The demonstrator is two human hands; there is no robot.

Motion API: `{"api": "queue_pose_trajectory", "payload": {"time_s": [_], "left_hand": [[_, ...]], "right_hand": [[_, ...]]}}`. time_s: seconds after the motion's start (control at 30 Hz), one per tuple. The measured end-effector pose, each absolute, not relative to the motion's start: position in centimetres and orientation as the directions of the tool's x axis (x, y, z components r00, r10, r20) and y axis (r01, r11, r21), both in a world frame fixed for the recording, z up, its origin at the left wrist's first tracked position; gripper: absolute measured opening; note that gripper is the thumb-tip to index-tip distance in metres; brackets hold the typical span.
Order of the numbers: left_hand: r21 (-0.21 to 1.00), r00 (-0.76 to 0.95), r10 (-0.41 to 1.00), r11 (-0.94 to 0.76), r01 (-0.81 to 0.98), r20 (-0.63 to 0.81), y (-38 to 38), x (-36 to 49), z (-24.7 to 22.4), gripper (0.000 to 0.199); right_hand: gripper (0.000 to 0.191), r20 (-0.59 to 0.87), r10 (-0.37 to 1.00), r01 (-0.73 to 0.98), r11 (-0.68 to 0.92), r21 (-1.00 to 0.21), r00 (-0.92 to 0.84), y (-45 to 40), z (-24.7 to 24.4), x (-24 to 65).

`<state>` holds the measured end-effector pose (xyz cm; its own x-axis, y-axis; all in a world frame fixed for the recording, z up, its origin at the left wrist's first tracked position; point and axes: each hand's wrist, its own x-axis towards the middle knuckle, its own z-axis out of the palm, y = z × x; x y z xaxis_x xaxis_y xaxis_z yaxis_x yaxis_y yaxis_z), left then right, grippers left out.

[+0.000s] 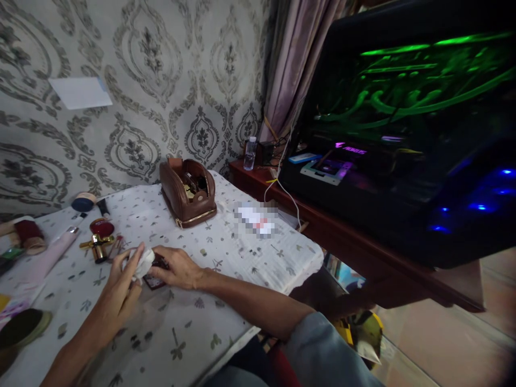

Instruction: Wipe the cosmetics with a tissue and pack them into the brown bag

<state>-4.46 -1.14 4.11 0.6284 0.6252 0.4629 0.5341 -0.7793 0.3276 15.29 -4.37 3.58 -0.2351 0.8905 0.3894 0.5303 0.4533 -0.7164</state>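
White tissue [144,263], nearer us than the brown bag [187,201] and left of it, is pinched by our left hand [118,286]; just rightward, the dark case [153,282], long axis unclear, sits in our right hand's [179,267] curled fingers.

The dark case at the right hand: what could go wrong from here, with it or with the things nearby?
1. The dark case might slide or tip, because the left hand holds a white wad right next to it while the right hand holds the case.
2. The gold item stands just beyond the left hand; a wide movement could knock it over.
3. The brown bag is open, so a bump might spill its contents.
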Motion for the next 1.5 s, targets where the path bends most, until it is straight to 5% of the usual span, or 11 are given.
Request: {"api": "queue_pose_trajectory", "payload": {"time_s": [0.33, 0.53, 0.83, 1.13, 1.5], "left_hand": [[0.08, 0.67, 0.412, -0.88, 0.468, 0.618, -1.1, -4.9, 6.1, 0.046], [0.114, 0.599, 0.45, -0.851, 0.513, 0.662, -1.8, -4.6, 4.9, 0.044], [0.181, 0.594, 0.501, -0.838, 0.515, 0.629, -2.9, -3.9, 3.2, 0.067], [0.232, 0.586, 0.51, -0.844, 0.484, 0.63, -1.8, -4.5, 2.4, 0.047], [0.139, 0.584, 0.523, -0.807, 0.574, 0.62, -2.4, -4.2, 4.1, 0.024]], "right_hand": [[0.062, 0.36, 0.901, 0.526, 0.434, -0.731, -0.243, -5.6, 4.3, 15.2], [0.045, 0.442, 0.849, 0.426, 0.527, -0.735, -0.289, -5.3, 4.8, 15.5], [0.032, 0.447, 0.873, 0.378, 0.488, -0.786, -0.196, -4.9, 4.6, 15.2], [0.026, 0.416, 0.898, 0.408, 0.437, -0.802, -0.146, -4.4, 4.9, 15.6], [0.034, 0.406, 0.9, 0.388, 0.435, -0.812, -0.158, -4.6, 4.6, 15.6]]}}
